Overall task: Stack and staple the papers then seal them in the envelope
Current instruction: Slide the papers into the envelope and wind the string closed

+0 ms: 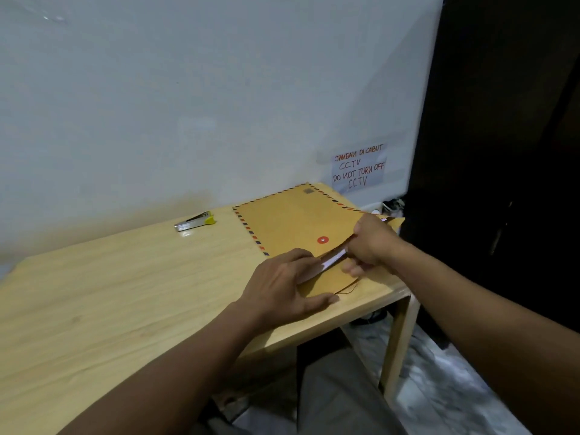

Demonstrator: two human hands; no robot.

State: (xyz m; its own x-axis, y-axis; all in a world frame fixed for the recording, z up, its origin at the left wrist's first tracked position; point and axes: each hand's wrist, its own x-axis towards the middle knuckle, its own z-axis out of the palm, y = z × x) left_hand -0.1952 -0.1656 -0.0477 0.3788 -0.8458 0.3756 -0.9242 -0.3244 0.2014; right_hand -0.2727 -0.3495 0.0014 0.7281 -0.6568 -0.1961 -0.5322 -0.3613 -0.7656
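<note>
A brown envelope [293, 219] with a red-and-blue striped border and a red button clasp [322, 240] lies on the right part of the wooden table [125, 293]. Its flap [326, 285] points toward me, with a thin string trailing from it. The white edge of the papers [334, 257] shows at the envelope's mouth. My left hand [282, 288] presses flat on the flap, thumb by the string. My right hand [373, 243] grips the mouth of the envelope at the papers' edge. A silver stapler [194, 221] with a yellow end rests near the wall.
The table stands against a pale wall with a handwritten CCTV notice [359, 167] taped on it. The table's right edge and leg [398, 340] are close to the envelope. A dark door or cabinet [502, 152] fills the right side. Patterned floor lies below.
</note>
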